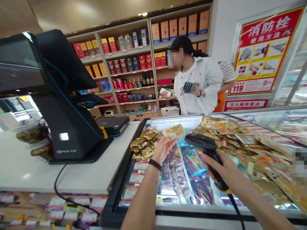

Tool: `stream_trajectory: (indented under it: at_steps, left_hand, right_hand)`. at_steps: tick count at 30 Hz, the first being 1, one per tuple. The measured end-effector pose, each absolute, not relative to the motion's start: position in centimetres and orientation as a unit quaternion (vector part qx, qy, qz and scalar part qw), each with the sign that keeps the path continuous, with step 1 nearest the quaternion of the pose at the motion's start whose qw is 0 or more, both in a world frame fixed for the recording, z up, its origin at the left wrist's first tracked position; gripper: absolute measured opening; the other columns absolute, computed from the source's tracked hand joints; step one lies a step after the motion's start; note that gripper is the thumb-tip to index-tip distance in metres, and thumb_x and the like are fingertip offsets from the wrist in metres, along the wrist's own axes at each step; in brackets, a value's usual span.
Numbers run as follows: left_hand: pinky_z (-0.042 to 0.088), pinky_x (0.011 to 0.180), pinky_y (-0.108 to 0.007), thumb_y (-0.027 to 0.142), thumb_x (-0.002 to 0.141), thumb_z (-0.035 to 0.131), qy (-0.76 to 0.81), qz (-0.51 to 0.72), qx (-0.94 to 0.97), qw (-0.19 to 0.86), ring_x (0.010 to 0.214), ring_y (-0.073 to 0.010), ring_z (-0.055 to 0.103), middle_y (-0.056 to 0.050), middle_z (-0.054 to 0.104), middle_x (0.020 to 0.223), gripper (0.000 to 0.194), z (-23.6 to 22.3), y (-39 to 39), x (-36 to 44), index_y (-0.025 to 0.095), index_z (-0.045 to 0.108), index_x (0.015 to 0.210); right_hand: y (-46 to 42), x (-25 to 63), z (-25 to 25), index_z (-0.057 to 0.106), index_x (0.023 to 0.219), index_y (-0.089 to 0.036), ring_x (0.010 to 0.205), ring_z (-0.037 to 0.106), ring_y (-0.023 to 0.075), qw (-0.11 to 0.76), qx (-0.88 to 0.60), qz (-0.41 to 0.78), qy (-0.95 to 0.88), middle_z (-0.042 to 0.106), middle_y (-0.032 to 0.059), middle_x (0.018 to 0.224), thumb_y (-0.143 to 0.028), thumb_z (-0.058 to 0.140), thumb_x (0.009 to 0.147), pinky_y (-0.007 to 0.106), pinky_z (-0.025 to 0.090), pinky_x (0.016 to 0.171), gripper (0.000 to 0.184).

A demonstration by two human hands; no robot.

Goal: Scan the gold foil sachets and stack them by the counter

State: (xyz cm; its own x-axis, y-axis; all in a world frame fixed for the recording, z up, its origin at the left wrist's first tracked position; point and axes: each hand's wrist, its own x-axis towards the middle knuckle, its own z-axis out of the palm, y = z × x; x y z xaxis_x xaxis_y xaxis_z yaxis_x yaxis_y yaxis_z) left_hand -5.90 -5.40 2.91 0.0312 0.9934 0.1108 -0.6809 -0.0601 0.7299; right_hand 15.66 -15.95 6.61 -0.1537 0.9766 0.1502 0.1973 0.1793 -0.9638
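My left hand [163,148] grips a gold foil snack packet [174,132] by its near edge, with a white barcode label facing up. In my right hand [217,167] is a black barcode scanner [203,142], its head pointing left toward the packet and its cable running down to the front. Both hands are above the glass top of a chest freezer [168,195]. Close to my left hand lies a small pile of gold packets [145,143]. A larger heap of gold packets [230,132] spreads over the glass on the right, beyond and beside my right hand.
A black cash register [74,127] stands on the white counter [96,175] at left, with a jar [32,132] behind it. A person in white [199,83] stands beyond the freezer, holding a phone. Behind are shelves of boxed bottles [129,64].
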Motion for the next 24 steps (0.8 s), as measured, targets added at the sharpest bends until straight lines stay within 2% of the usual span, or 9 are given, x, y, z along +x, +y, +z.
stream_trajectory:
  at_steps: [6, 10, 14, 18, 24]
  left_hand:
    - [0.049, 0.105, -0.042, 0.018, 0.094, 0.053, 0.269, 0.661, 0.314, 0.626, 0.096, -0.0225, 0.072, -0.017, 0.074, 0.104, 0.019, 3.0, -5.7, -7.1, 0.007, 0.065, 0.104]
    - [0.050, 0.104, -0.041, 0.018, 0.096, 0.049, 0.273, 0.664, 0.305, 0.626, 0.100, -0.0228, 0.071, -0.016, 0.074, 0.104, 0.020, 3.4, -6.1, -7.1, 0.008, 0.065, 0.101]
    - [0.051, 0.102, -0.040, 0.020, 0.094, 0.054, 0.271, 0.662, 0.309, 0.626, 0.100, -0.0233, 0.071, -0.016, 0.074, 0.102, 0.018, 3.5, -6.3, -6.9, 0.009, 0.066, 0.100]
    - [0.053, 0.099, -0.039, 0.023, 0.091, 0.058, 0.279, 0.661, 0.309, 0.625, 0.092, -0.0212, 0.073, -0.013, 0.075, 0.097, 0.016, 3.2, -6.1, -6.7, 0.010, 0.067, 0.096]
    - [0.055, 0.095, -0.036, 0.021, 0.093, 0.055, 0.289, 0.656, 0.302, 0.628, 0.078, -0.0155, 0.072, -0.010, 0.075, 0.089, 0.015, 2.7, -5.8, -6.7, 0.011, 0.066, 0.092]
  right_hand:
    - [-16.6, 12.5, 6.3, 0.046, 0.076, -0.024, 0.037, 0.045, 0.0137, 0.409, -0.482, 0.418, -0.652, 0.049, -0.0056, 0.042, -0.065, 0.053, 0.080, 0.026, 0.039, 0.043, 0.042]
    - [-16.8, 11.6, 6.2, 0.047, 0.079, -0.024, 0.038, 0.046, 0.0148, 0.407, -0.490, 0.397, -0.661, 0.050, -0.0061, 0.041, -0.063, 0.053, 0.081, 0.027, 0.039, 0.045, 0.039]
    - [-16.7, 11.4, 6.0, 0.047, 0.080, -0.025, 0.038, 0.048, 0.0158, 0.407, -0.494, 0.385, -0.665, 0.050, -0.0064, 0.042, -0.063, 0.052, 0.082, 0.028, 0.039, 0.045, 0.038]
    - [-16.5, 11.4, 5.9, 0.048, 0.080, -0.025, 0.039, 0.051, 0.0172, 0.400, -0.494, 0.381, -0.672, 0.052, -0.0057, 0.043, -0.063, 0.053, 0.082, 0.029, 0.040, 0.045, 0.038]
    - [-16.2, 11.5, 5.4, 0.049, 0.082, -0.024, 0.038, 0.051, 0.0167, 0.394, -0.497, 0.385, -0.671, 0.053, -0.0056, 0.042, -0.063, 0.052, 0.083, 0.028, 0.040, 0.045, 0.039]
